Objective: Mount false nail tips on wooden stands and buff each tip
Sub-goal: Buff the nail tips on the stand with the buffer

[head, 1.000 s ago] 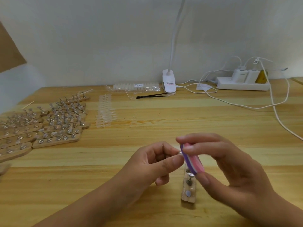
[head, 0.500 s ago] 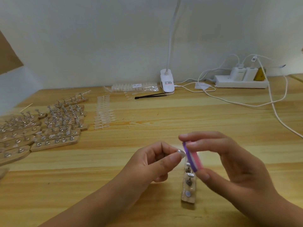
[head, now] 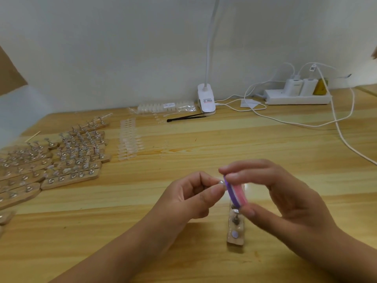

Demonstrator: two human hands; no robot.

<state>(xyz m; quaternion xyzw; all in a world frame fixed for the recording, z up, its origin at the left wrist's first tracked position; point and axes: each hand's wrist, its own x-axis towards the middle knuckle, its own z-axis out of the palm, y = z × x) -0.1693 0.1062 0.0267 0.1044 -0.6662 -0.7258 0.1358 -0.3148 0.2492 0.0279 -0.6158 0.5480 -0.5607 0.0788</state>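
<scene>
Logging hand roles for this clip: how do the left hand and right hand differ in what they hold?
The left hand pinches a small peg between thumb and forefinger; the right hand holds a larger pink-purple buffer block. The left hand's other fingers curl inward; the right hand's fingers lie on the block's far end, thumb at its near end. Both hover above the wooden stand.

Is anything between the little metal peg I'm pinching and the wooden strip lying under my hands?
Yes. The purple-and-pink buffer block in the right hand lies against the small metal peg the left hand pinches, over the short wooden strip; only its near end shows.
</scene>
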